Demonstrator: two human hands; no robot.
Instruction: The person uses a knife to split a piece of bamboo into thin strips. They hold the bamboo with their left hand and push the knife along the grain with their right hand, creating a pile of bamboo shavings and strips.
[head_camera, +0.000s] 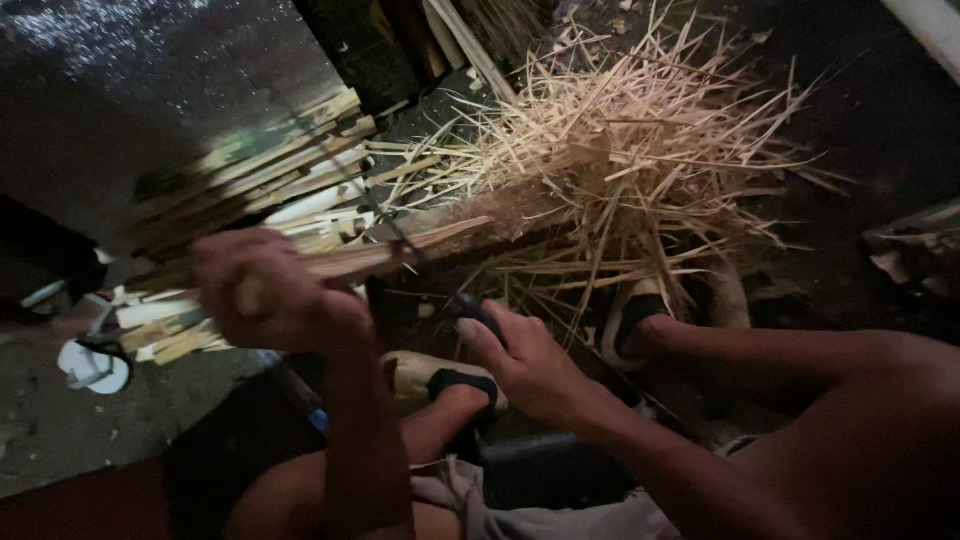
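Observation:
My left hand (265, 290) is closed around a bundle of split bamboo sticks (400, 252) that point to the right, blurred with motion. My right hand (525, 360) grips the dark handle of a knife (470, 308), whose thin blade runs up toward the tips of the sticks. Both hands sit above my bare knees and my feet in pale sandals (430, 378).
A large heap of thin bamboo slivers (640, 160) lies ahead on the dark ground. Thicker bamboo slats (260, 175) are stacked at the left. A white round object (92, 368) rests on the floor at the far left. A second sandal (635, 312) is beside the heap.

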